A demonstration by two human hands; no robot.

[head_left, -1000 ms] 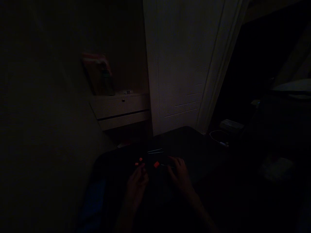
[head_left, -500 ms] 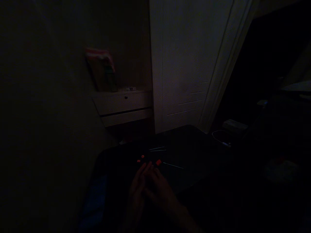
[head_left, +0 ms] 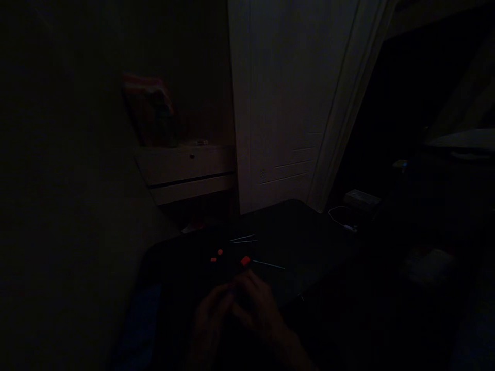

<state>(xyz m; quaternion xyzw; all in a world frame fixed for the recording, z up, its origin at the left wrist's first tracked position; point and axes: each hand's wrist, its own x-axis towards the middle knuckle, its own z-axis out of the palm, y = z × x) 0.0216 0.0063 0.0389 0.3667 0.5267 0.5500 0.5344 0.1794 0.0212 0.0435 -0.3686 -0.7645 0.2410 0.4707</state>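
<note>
In a dim room, the left hand and right hand meet fingertip to fingertip over a dark table; whether the fingers grip anything cannot be told. Just beyond them lie an orange block, two smaller orange bits and thin rods.

A dark table carries the things. Just beyond the hands lie three small red pieces and thin rods.
</note>
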